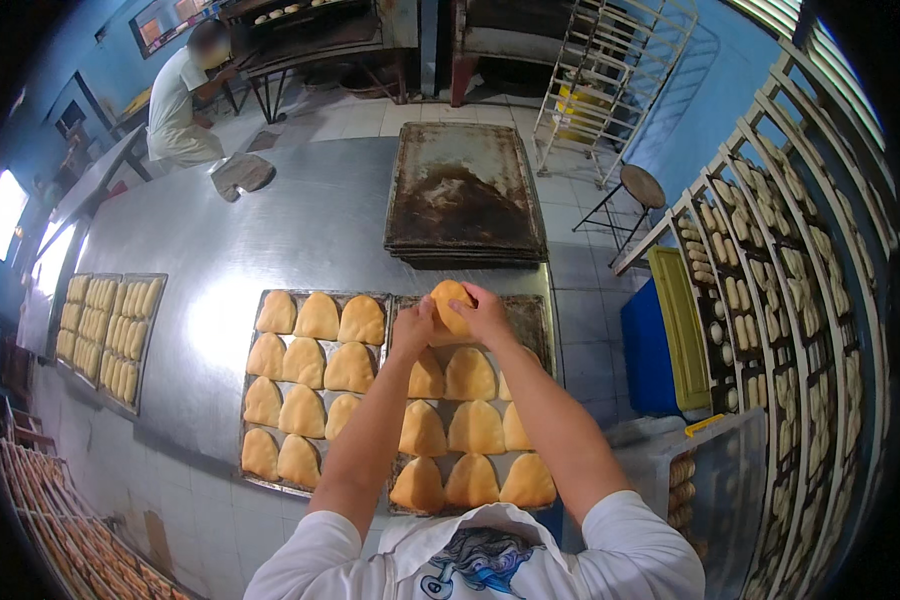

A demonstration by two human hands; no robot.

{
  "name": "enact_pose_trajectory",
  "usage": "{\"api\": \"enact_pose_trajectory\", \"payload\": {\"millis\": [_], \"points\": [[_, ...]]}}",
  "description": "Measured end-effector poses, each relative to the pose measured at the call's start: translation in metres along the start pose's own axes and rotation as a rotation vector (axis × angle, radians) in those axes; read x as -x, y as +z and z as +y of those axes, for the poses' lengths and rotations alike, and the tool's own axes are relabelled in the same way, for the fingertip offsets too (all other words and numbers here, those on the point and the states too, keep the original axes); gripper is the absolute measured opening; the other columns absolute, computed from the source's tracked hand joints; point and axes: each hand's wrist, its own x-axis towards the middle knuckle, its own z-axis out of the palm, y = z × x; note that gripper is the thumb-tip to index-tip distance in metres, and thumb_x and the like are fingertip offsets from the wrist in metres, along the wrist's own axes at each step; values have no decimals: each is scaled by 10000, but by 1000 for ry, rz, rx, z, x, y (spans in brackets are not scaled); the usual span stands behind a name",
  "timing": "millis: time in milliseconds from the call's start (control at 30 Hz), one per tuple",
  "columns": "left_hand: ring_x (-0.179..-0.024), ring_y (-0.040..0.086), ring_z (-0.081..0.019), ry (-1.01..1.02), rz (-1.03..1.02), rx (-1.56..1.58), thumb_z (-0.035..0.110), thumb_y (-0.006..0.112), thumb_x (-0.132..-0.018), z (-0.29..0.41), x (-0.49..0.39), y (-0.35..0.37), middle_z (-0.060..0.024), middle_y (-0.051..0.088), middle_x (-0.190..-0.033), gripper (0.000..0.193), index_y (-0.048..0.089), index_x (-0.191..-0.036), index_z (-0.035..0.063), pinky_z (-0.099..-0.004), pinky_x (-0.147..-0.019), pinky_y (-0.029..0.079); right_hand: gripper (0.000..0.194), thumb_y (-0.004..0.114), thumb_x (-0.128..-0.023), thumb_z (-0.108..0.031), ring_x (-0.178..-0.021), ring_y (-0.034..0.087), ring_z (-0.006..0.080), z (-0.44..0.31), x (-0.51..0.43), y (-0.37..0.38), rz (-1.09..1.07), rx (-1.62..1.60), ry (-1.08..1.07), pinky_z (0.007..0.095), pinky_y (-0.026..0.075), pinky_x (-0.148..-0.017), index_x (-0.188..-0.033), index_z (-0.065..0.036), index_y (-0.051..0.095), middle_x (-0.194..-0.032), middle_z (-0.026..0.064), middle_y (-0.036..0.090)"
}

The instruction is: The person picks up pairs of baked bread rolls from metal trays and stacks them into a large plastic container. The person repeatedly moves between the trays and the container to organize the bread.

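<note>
Between my left hand and my right hand is a golden, rounded bread piece, gripped from both sides above the far end of the right baking tray. Below my hands, that tray carries rows of similar flat-bottomed breads; my forearms cover some of them. A bare, dark strip of metal shows at the tray's far end. Close on the left lies a second baking tray with several rows of the same bread.
Dark baking trays are stacked beyond on the steel table. A cloth mitt lies at the far left, near a person by an oven. Dough racks line the right; a stool and plastic crate stand nearby.
</note>
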Motion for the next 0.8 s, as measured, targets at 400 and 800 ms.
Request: {"api": "enact_pose_trajectory", "payload": {"millis": [400, 800], "points": [[-745, 697, -263, 141, 52, -187, 400, 652, -919, -3, 13, 13, -192, 707, -797, 396, 732, -1034, 29, -385, -689, 519, 585, 588, -907, -582, -733, 679, 314, 2, -1, -16, -151, 380, 237, 415, 516, -706, -936, -12, 713, -808, 184, 696], [-884, 670, -420, 154, -73, -191, 522, 617, -881, 17, 25, 16, -276, 683, -849, 573, 723, -917, -40, -479, -831, 512, 675, 539, -898, -629, -1024, 633, 387, 37, 13, -19, 64, 313, 304, 468, 487, -876, -1076, 9, 671, -1078, 252, 660]]}}
